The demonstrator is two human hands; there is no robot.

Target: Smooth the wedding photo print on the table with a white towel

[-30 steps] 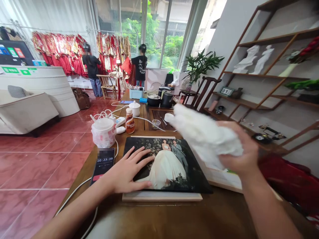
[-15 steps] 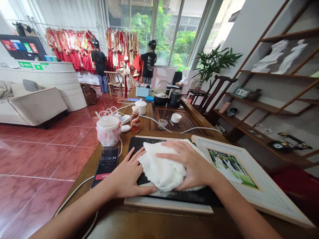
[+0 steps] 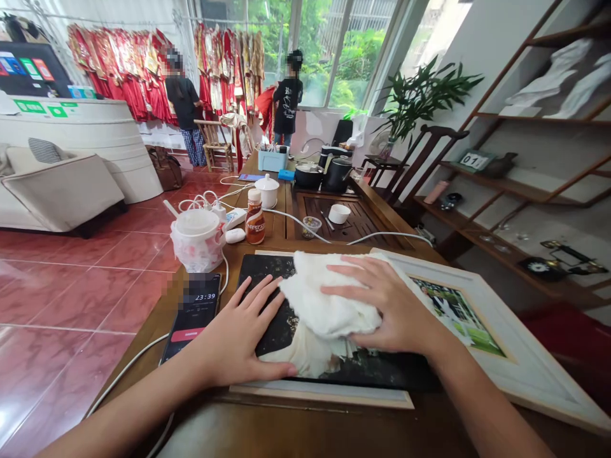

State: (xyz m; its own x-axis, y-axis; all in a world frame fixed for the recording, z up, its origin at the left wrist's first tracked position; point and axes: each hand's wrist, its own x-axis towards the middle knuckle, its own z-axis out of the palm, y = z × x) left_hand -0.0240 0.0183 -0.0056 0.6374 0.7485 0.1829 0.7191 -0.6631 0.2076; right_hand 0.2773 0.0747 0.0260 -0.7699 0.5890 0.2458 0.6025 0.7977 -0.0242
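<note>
My right hand (image 3: 389,305) is wrapped over a bunched white cloth (image 3: 329,302), thumb beneath its near edge, pressing it on a black board (image 3: 382,372). Flat on the board's left part lies my left hand (image 3: 241,337), fingers spread and its thumb along the near edge. A thin, crumpled pale sheet (image 3: 305,353), cloth or paper, sticks out under the white cloth near that thumb. Light specks dot the board's dark surface. Around the board, a pale frame (image 3: 329,392) shows at the near and far edges.
On the right leans a white picture frame (image 3: 515,324) with a photo. Left are a phone (image 3: 198,318), a plastic-wrapped bucket (image 3: 196,238), cables and a bottle (image 3: 254,219). Behind stand a lidded cup (image 3: 267,191), a tea tray with a bowl (image 3: 338,214), and two people by hanging garments.
My right hand has slid the white cloth rightward across the board, uncovering more of the thin sheet and specks. My left hand has shifted slightly left and stays flat. The camera view has tilted down.
</note>
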